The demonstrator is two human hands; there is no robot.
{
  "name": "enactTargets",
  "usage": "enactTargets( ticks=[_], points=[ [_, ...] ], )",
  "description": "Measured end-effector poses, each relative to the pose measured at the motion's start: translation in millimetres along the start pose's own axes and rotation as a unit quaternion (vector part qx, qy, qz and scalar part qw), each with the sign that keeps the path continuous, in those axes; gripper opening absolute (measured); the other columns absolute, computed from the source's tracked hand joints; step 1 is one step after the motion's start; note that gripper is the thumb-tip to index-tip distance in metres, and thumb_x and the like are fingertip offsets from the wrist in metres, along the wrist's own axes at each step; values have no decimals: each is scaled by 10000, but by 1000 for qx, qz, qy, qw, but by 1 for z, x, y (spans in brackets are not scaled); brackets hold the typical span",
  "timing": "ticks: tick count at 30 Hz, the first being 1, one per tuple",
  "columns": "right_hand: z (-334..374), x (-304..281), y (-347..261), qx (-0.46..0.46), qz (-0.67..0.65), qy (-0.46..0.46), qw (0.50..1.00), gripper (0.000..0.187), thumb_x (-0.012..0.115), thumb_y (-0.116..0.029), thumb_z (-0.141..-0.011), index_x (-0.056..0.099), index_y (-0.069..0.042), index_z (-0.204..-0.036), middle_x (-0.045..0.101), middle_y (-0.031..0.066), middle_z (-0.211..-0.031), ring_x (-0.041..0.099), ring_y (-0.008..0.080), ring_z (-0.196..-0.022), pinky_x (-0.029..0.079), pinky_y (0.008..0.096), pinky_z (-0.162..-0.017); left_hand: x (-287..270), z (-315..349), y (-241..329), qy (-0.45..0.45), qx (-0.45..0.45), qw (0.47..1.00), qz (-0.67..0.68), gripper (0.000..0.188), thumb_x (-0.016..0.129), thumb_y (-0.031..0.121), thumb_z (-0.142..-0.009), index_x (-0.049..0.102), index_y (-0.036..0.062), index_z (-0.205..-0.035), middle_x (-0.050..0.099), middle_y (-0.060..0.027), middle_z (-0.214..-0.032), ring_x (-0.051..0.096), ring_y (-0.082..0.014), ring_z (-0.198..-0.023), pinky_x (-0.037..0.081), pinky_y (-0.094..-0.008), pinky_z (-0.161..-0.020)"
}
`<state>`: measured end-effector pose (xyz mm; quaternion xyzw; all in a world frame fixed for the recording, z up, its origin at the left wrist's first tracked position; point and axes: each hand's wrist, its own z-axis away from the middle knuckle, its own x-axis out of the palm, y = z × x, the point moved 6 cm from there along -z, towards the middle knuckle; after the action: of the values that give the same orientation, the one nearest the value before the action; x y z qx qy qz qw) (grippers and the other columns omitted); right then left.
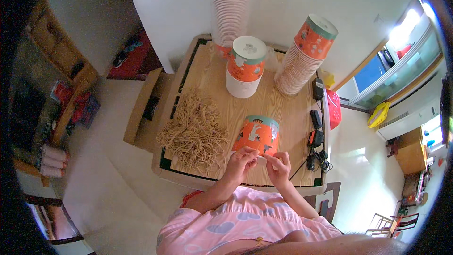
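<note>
An orange paper bucket [258,134] with a green band and white animal figures lies tilted on the table in front of me, its rim towards me. My left hand [244,159] is closed in a pinch at the bucket's near rim. Close beside it, my right hand [278,164] pinches the same rim with bent fingers. Whether a thin cord sits between the fingertips is too small to make out. To the left of the bucket, a loose heap of tan twisted cords [196,132] spreads over the wood-grain tabletop.
Behind the bucket stands a short upside-down bucket stack [245,68]. A taller leaning stack [302,59] is at back right, and a very tall white-rimmed stack [231,9] is against the wall. Black adapters and cables [315,137] line the right edge. An open cardboard box [144,113] stands left.
</note>
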<state>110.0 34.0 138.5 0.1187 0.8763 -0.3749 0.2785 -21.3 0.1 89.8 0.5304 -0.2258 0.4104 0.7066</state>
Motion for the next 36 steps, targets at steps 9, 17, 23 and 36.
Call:
enactTargets(
  ticks=[9,17,23,36],
  points=[
    [6,2,10,35,-14,-6,999,347,576,113,-642,655,-79,-920,488,73,-735,496,180,-649,412,267,-552,1,0,-3,0,-15,1000,23,44,582,75,-803,581,56,-843,606,-33,-793,592,-111,-694,501,-233,-641],
    [6,-1,11,65,-22,-4,998,363,619,56,-618,657,-124,-931,477,60,-705,491,196,-616,414,275,-529,3,0,-6,-18,-23,1000,-4,48,597,92,-798,580,65,-834,610,-34,-809,599,-111,-722,498,-225,-616],
    [6,2,8,92,-51,-27,994,328,561,99,-675,642,-68,-945,499,74,-729,501,172,-656,413,259,-561,-1,-3,-10,-19,-10,999,-39,56,601,94,-796,581,71,-842,603,-17,-802,578,-93,-733,482,-227,-635],
    [5,6,12,120,-51,-82,988,446,550,54,-691,559,-104,-1108,509,107,-803,539,243,-661,453,308,-580,6,2,-8,1,-16,999,-28,68,595,114,-799,584,68,-847,599,-27,-877,563,-104,-807,460,-243,-686]
  ],
)
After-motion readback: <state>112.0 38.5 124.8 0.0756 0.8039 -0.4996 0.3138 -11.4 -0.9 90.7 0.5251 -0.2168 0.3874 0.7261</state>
